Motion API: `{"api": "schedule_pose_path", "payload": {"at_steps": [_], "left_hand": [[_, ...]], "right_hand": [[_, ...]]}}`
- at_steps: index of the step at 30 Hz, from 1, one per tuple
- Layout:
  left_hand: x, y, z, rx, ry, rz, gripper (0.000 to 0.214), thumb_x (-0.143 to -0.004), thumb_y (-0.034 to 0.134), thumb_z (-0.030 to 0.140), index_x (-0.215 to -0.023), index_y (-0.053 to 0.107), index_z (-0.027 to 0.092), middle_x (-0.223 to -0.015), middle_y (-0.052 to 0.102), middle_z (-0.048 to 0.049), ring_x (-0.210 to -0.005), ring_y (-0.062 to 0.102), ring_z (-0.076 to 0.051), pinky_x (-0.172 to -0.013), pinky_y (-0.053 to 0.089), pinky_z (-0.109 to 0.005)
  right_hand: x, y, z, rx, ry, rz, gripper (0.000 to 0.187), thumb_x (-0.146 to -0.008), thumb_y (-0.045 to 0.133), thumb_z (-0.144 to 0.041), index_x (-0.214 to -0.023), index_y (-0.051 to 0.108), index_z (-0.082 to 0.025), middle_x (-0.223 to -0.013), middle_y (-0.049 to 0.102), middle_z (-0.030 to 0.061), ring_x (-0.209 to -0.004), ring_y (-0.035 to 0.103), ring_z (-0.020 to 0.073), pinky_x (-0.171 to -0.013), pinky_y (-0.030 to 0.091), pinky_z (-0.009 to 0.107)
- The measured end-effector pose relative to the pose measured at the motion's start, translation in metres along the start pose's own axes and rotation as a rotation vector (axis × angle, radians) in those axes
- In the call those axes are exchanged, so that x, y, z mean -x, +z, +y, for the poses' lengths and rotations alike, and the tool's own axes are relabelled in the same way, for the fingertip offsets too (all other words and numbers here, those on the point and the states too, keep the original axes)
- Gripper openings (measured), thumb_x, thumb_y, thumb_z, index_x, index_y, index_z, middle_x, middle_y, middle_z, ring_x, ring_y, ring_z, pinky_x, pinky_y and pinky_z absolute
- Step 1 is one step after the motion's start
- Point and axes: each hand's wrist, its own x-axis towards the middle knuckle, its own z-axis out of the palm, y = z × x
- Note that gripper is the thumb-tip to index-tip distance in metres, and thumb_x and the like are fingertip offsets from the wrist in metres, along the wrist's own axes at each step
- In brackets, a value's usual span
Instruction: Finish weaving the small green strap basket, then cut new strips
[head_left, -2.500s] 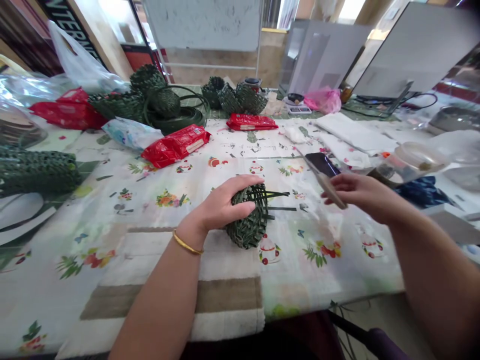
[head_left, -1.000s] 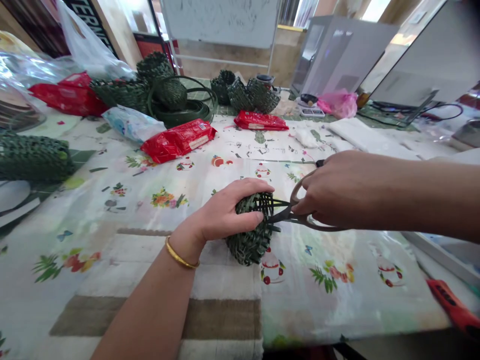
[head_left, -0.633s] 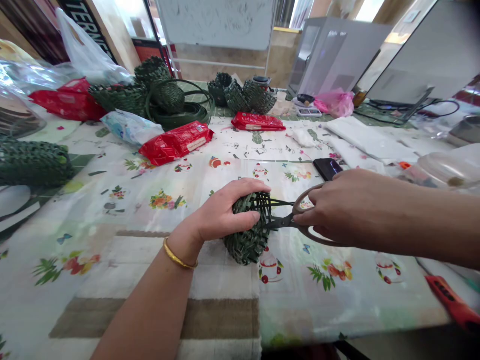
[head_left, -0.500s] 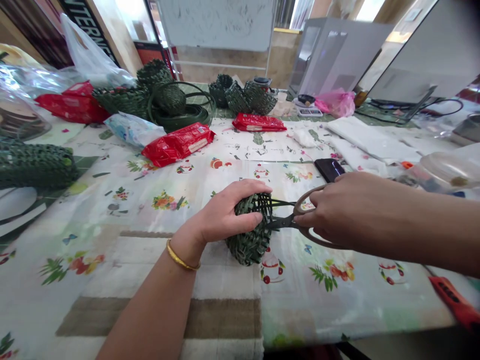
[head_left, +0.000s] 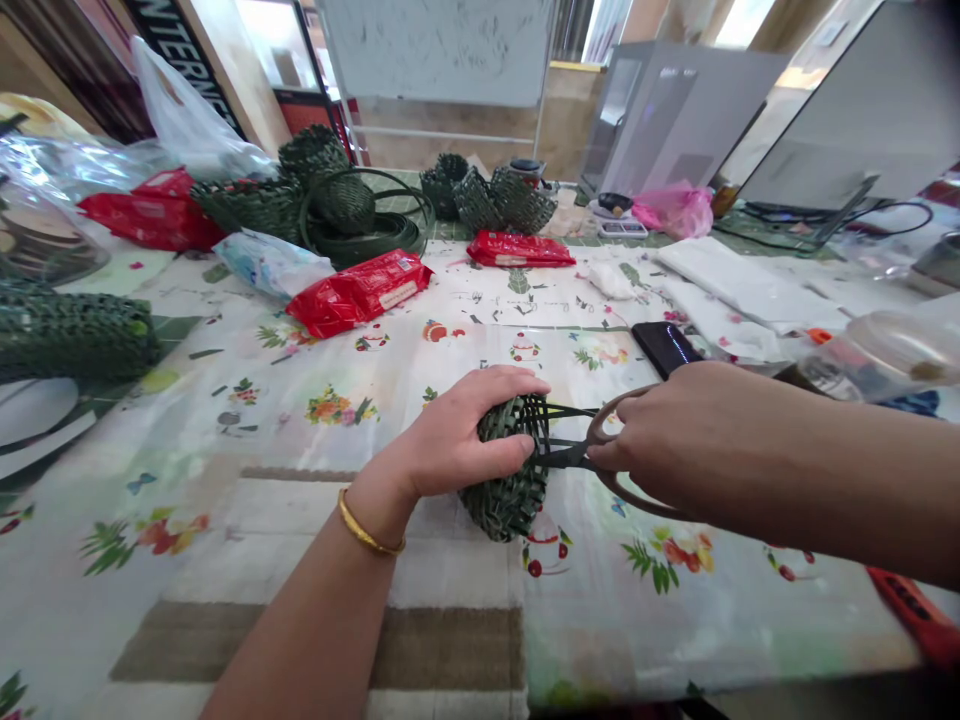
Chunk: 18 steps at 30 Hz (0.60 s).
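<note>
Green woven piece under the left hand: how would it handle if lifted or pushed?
Probably light for its size: the strips sticking out of the green woven piece look thin and flat. It may flex under a squeeze, since part of the weave is an open lattice. Its rounded sides suggest it could roll if the left hand let go.
</note>
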Motion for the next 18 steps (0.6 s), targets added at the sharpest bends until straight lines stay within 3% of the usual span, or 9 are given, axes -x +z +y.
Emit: {"api": "schedule_pose_path", "payload": {"at_steps": [4, 9, 13, 18], "left_hand": [[-0.003, 0.004, 0.003, -0.059, 0.001, 0.0, 0.048, -0.073, 0.06, 0.031, -0.121, 0.056, 0.022, -0.131, 0.053, -0.0067, -0.126, 0.043, -0.027, -0.108, 0.032, -0.044], [-0.002, 0.007, 0.003, -0.1, 0.005, -0.002, 0.05, -0.073, 0.061, 0.032, -0.121, 0.055, 0.022, -0.132, 0.052, -0.0071, -0.125, 0.043, -0.026, -0.107, 0.034, -0.043], [0.001, 0.006, 0.001, -0.093, 0.026, 0.01, 0.047, -0.073, 0.059, 0.031, -0.12, 0.055, 0.022, -0.129, 0.053, -0.0059, -0.122, 0.045, -0.024, -0.106, 0.034, -0.041], [0.0, 0.006, 0.001, -0.085, 0.036, -0.012, 0.047, -0.073, 0.059, 0.029, -0.119, 0.055, 0.023, -0.13, 0.051, -0.005, -0.123, 0.044, -0.024, -0.107, 0.033, -0.04]], "right_hand": [[-0.011, -0.019, -0.013, 0.043, -0.005, -0.143, 0.018, -0.057, 0.068, -0.005, -0.058, 0.063, -0.022, -0.046, 0.057, -0.001, -0.031, 0.034, 0.0074, -0.041, 0.014, 0.026], [-0.011, -0.015, -0.01, 0.043, -0.082, -0.028, 0.019, -0.056, 0.07, -0.006, -0.053, 0.059, -0.021, -0.044, 0.052, -0.0008, -0.033, 0.035, 0.0089, -0.041, 0.012, 0.028], [0.016, 0.021, 0.006, -0.009, -0.044, 0.161, 0.013, -0.072, 0.064, -0.017, -0.078, 0.068, -0.028, -0.055, 0.058, -0.0018, -0.04, 0.04, 0.0105, -0.046, 0.011, 0.029], [0.048, 0.098, 0.003, -0.161, 0.043, 0.301, 0.028, -0.09, 0.048, -0.026, -0.113, 0.062, -0.032, -0.07, 0.061, -0.0003, -0.05, 0.048, 0.0096, -0.049, 0.021, 0.025]]}}
